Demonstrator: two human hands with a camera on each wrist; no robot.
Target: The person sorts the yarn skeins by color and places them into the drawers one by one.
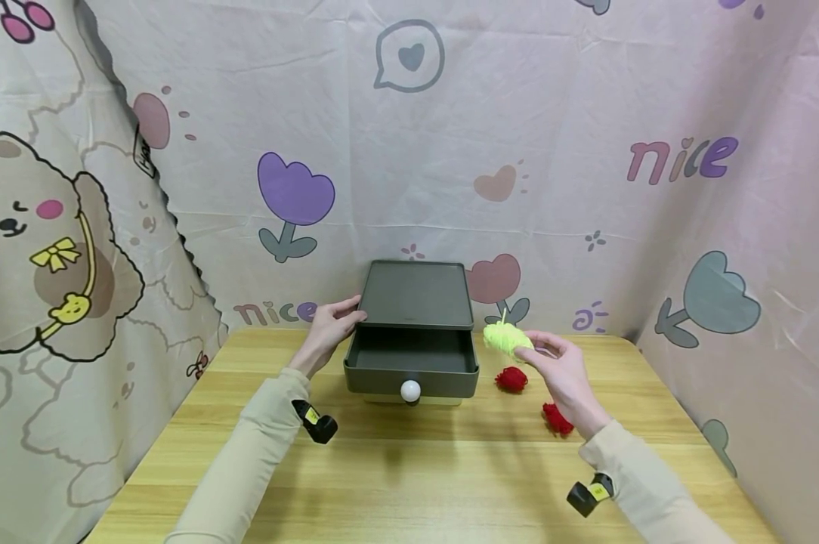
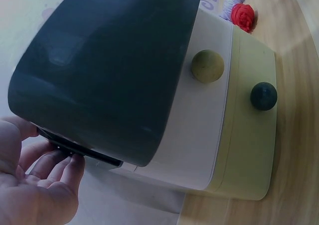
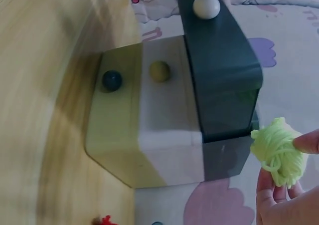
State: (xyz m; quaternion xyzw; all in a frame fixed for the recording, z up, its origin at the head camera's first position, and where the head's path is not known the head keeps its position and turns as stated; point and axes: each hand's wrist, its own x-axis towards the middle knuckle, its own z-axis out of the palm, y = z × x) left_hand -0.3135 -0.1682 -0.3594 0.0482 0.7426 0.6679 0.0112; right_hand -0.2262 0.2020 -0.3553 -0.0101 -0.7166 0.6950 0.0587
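My right hand (image 1: 562, 374) pinches a yellow-green yarn ball (image 1: 507, 338) between thumb and fingers, raised just right of a small drawer cabinet (image 1: 416, 293). The right wrist view shows the same yarn ball (image 3: 280, 152) beside the cabinet's dark grey top tier. That top drawer (image 1: 409, 381), with a white knob, is pulled out, and nothing shows inside it. My left hand (image 1: 331, 329) holds the cabinet's upper left side, fingers bent against the dark edge in the left wrist view. Below, the white drawer (image 2: 192, 135) and pale yellow drawer (image 2: 246, 150) are closed.
Two red yarn balls, one nearer the cabinet (image 1: 511, 379) and one by my right wrist (image 1: 557, 418), lie on the wooden table (image 1: 382, 483). A purple yarn bundle (image 2: 235, 0) shows beyond the cabinet. A printed cloth (image 1: 409, 151) hangs behind.
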